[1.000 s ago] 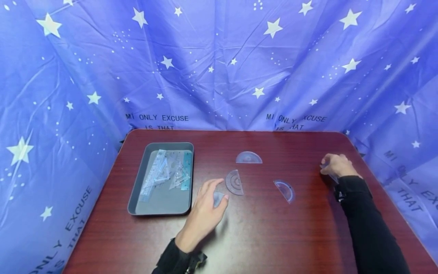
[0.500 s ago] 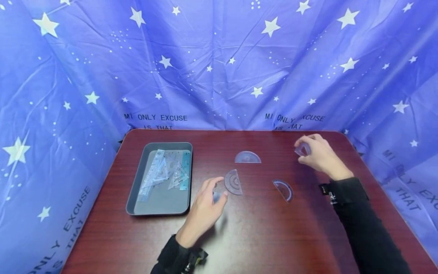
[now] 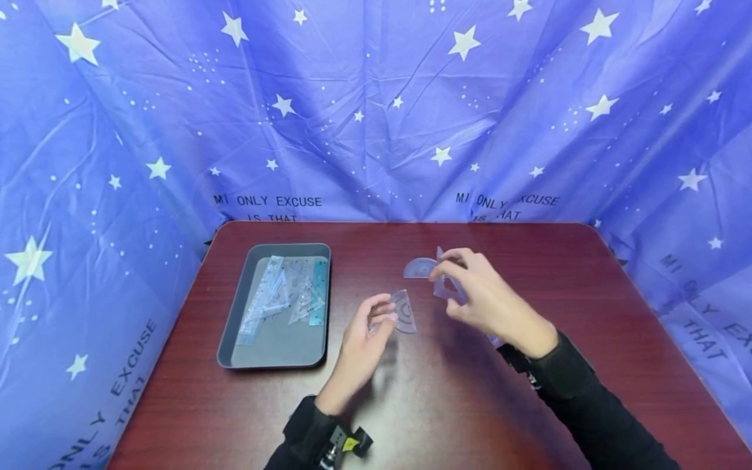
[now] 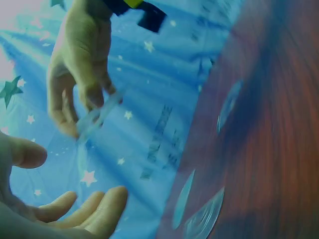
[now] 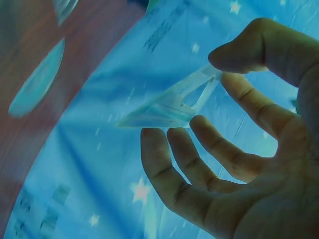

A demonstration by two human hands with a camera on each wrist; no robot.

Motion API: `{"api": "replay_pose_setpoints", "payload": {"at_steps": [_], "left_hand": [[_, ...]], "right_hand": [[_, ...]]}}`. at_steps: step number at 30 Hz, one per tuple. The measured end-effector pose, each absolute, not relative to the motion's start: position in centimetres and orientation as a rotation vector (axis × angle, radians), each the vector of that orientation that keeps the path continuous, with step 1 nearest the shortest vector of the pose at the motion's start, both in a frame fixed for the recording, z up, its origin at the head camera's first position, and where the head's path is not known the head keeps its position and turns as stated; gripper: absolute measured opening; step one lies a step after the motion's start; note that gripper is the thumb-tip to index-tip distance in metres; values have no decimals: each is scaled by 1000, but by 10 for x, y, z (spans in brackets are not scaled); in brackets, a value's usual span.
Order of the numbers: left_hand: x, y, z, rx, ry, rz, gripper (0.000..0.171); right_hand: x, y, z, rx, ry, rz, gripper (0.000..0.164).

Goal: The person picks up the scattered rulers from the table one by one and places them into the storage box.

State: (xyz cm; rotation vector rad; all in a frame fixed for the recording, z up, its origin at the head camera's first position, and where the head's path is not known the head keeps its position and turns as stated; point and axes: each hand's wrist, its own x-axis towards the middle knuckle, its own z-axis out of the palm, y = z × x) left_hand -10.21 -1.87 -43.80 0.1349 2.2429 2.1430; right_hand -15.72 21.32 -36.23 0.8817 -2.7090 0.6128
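My right hand point(image 3: 484, 290) holds up a clear triangular set square point(image 5: 172, 107) with a cut-out window, its thumb and fingertips on the edges. My left hand point(image 3: 361, 339) hovers over the table beside the tray, fingers loosely curved and apart from the thumb, with nothing gripped in the left wrist view. Just past its fingertips lies a clear protractor point(image 3: 405, 312). Another protractor point(image 3: 418, 267) lies farther back, partly overlapped by the set square. A third protractor point(image 4: 229, 107) is mostly covered by my right hand in the head view.
A grey tray point(image 3: 276, 358) at the left holds several clear rulers and set squares, plus a teal-edged ruler point(image 3: 317, 294). The reddish-brown table point(image 3: 423, 418) carries everything. A blue star-printed curtain point(image 3: 364, 150) hangs round the back and sides.
My right hand has lifted the set square from the table's right side and carried it left to the middle. My left hand has shifted slightly to the right, its fingers drawing a little closer together.
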Motion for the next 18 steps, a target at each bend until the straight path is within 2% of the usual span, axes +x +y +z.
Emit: {"api": "replay_pose_setpoints", "payload": {"at_steps": [8, 18], "left_hand": [[-102, 2, -439, -1, 1699, 2432, 48], [-100, 8, -440, -127, 1701, 2488, 36]], "right_hand": [[-137, 180, -379, 1028, -2624, 613, 45], [-128, 162, -394, 994, -2612, 597, 51]]}}
